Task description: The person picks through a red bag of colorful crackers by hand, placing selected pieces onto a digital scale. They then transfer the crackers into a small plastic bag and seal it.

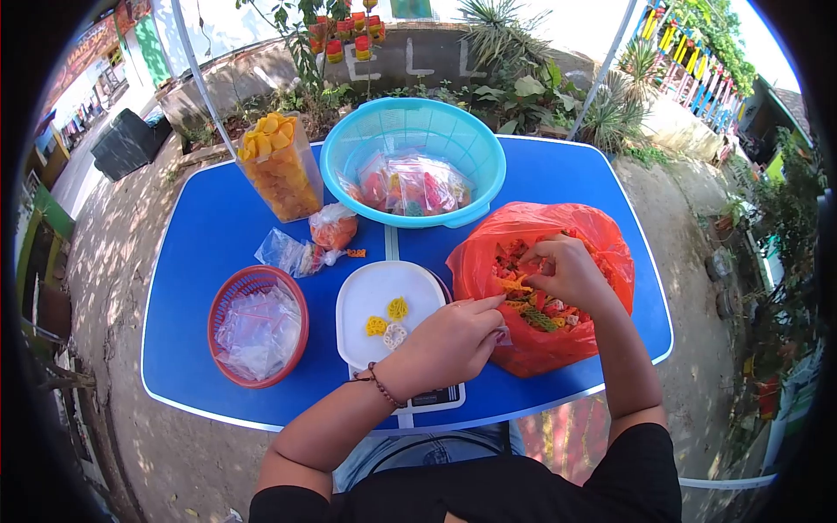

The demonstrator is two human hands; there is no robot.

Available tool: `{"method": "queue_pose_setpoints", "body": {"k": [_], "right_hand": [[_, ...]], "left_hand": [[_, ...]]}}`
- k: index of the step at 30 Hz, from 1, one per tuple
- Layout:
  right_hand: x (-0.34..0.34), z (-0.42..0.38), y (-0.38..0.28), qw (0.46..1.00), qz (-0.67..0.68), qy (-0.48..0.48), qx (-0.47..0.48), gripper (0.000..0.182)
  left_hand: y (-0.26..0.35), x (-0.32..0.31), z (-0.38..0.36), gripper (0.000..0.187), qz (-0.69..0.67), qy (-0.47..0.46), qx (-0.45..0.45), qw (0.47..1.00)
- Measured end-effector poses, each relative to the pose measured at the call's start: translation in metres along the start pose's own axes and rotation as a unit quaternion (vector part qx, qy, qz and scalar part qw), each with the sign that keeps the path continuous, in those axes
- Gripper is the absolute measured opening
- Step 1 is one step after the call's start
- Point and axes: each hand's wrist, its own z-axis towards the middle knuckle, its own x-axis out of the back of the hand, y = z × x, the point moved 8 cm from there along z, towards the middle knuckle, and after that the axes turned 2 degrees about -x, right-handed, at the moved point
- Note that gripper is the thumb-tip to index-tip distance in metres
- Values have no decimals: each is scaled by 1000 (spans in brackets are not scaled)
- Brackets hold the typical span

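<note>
My right hand reaches into the open red plastic bag, its fingers pinched among small red, orange, yellow and green knotted pieces. What they pinch is hidden. At the near left edge of that bag is my left hand, closed with a bit of clear plastic bag showing below its fingertips. Left of this hand, a white scale carries two yellow pieces and a white piece. My left wrist covers the lower part of the scale.
A red basket holds clear plastic bags on the left. Filled packets lie in a turquoise basket at the back. A tall clear container of orange chips stands beside it. An orange-filled bag lies on the blue table.
</note>
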Motion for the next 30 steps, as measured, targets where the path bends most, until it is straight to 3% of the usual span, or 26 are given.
{"method": "queue_pose_setpoints", "body": {"k": [4, 7, 10, 12, 17, 24, 26, 30], "right_hand": [[11, -3, -21, 999, 8, 50, -13, 22], [9, -7, -66, 992, 87, 76, 55, 16], [-17, -6, -109, 981, 147, 59, 115, 12], [-39, -1, -128, 976, 155, 43, 147, 11], [-93, 0, -133, 965, 200, 10, 171, 19], [-91, -7, -126, 960, 234, 69, 135, 39], [-98, -10, -121, 953, 249, 85, 153, 45], [-97, -15, -121, 950, 234, 118, 172, 40]], "left_hand": [[-2, 13, -19, 5, -36, 13, 22, 999], [-4, 41, -40, 8, -48, 71, 21, 996], [-26, 69, -63, 10, -120, 109, 133, 978], [-41, 80, -78, 14, -133, 143, 152, 969], [-83, 88, -98, 18, -236, 221, 171, 931], [-95, 87, -113, 22, -325, 318, 174, 874], [-95, 87, -117, 24, -352, 324, 168, 862], [-97, 86, -121, 26, -419, 313, 199, 828]]}}
